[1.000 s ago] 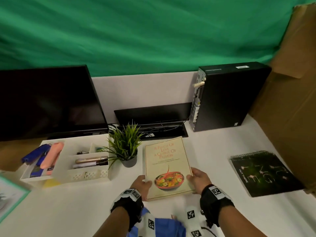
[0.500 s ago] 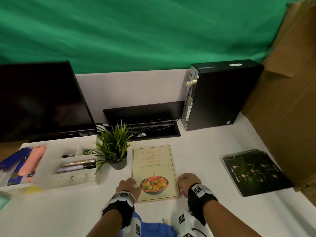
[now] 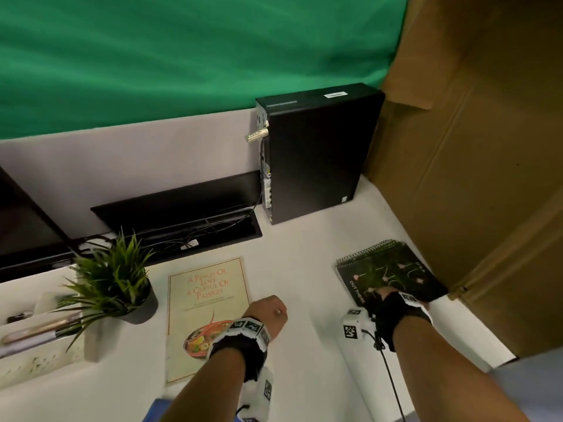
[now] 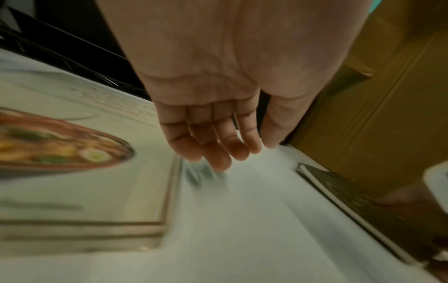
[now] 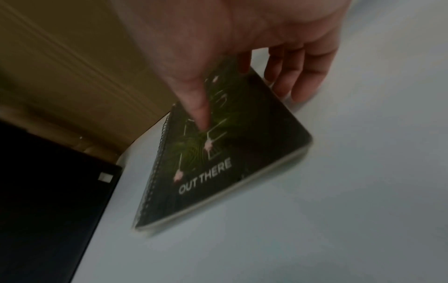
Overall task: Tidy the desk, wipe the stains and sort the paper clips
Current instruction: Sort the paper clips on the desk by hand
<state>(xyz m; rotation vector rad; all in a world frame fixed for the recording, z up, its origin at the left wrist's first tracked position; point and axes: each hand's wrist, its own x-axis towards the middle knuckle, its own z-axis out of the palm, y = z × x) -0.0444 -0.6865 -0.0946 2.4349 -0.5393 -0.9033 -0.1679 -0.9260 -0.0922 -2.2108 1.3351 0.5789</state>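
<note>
My right hand (image 3: 393, 300) is gripping the notebook (image 3: 388, 271): in the right wrist view my thumb (image 5: 198, 113) is pressing on its dark cover and my other fingers (image 5: 298, 76) are curling at its far edge. Whether they are reaching under it, I cannot tell. The notebook is lying on the right part of the desk (image 3: 304, 254), near the cardboard (image 3: 487, 193), with its spiral turned to the back and the words "OUT THERE" on the cover.

My left hand (image 3: 272, 313) is holding nothing. In the left wrist view its fingers (image 4: 213, 141) are hanging loosely, a little bent, above the bare desk just beside the right edge of the book (image 3: 207, 303). I cannot tell if the fingertips are touching the surface.

The book is lying flat in the middle of the desk, between the plant (image 3: 112, 281) and my left hand, and my left wrist is passing over its lower right corner. The plant is standing just left of the book. Left of it, the organizer (image 3: 45, 354) is holding pens (image 3: 39, 328).

At the back, the computer (image 3: 316, 153) is standing upright, and the cable tray (image 3: 179, 214) is lying open beside it. The monitor (image 3: 24, 226) is showing at the left edge.
</note>
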